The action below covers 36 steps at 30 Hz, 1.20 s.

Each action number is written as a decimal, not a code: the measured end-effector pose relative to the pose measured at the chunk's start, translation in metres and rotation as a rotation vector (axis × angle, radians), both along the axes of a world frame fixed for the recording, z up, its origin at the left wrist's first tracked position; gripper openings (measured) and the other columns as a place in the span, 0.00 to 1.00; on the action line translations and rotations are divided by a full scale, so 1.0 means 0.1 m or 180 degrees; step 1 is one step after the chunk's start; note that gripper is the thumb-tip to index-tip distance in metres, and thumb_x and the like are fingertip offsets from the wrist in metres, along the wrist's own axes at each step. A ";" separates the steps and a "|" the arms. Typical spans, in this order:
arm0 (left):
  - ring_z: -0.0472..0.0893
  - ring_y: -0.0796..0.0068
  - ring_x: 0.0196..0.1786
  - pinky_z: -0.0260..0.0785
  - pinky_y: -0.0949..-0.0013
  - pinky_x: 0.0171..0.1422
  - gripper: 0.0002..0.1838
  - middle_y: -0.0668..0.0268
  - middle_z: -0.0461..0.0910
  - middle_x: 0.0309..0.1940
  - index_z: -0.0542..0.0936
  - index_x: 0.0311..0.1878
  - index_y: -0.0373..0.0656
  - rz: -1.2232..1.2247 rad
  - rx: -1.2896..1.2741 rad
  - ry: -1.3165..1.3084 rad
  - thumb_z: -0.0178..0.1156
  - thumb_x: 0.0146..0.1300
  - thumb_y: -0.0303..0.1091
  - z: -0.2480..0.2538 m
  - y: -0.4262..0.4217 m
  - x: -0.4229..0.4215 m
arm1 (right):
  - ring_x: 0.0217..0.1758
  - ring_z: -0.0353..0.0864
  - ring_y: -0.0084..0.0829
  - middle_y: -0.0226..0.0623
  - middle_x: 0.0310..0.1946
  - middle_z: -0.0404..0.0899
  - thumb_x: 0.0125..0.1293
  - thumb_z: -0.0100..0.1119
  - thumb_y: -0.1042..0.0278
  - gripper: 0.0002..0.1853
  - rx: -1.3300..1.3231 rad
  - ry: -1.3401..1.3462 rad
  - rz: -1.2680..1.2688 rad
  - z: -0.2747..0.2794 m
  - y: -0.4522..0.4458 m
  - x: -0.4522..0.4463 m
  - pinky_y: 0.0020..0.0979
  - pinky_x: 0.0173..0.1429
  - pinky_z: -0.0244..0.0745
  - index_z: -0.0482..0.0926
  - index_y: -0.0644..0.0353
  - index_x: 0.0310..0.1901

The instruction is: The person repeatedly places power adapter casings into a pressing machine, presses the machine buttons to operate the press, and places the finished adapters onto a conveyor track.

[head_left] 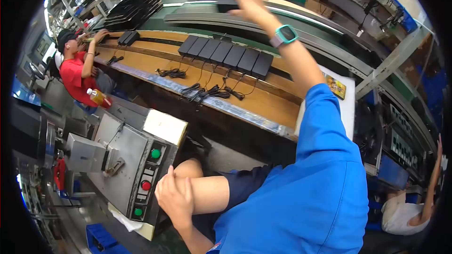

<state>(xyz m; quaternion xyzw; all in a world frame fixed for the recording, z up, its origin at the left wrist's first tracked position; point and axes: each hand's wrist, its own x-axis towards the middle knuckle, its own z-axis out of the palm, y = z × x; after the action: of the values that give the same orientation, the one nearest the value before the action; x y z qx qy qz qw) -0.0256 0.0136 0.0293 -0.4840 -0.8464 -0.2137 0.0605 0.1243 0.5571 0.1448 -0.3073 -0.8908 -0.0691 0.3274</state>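
My left hand [174, 197] lies on my bent knee with its fingers stretched out, holding nothing. My right hand [252, 8], above a watch with a teal case [286, 34], reaches over the conveyor [202, 16] at the back. Motion smears its fingers, and a dark object [228, 4] appears by the fingertips; whether it is held I cannot tell. Below that arm, several black power adapters [220, 52] stand in a row on the wooden bench [150, 61]. Their bundled black cables [207, 93] lie toward the front edge.
At my left is a machine with a metal plate [120, 155], green buttons [156, 153] and a red button [146, 185]. A co-worker in red [73, 75] sits by the bench's far end, near a drink bottle [98, 98]. Black trays [129, 11] are stacked at the back left.
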 end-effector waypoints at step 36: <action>0.81 0.65 0.61 0.70 0.61 0.71 0.48 0.62 0.84 0.53 0.67 0.72 0.43 -0.0015 0.2387 -0.1069 0.81 0.48 0.31 -0.81 -0.67 -4.01 | 0.39 0.80 0.24 0.33 0.38 0.82 0.76 0.48 0.48 0.25 -0.1937 0.0599 0.1298 0.41 -2.02 -0.94 0.24 0.38 0.71 0.79 0.62 0.57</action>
<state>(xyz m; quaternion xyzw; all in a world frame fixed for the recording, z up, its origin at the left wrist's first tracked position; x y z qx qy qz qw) -0.4268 -0.0537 -0.0519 -0.3887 -0.7069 -0.5836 0.0932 0.0301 0.3548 0.1856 -0.2118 -0.8796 0.2938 0.3085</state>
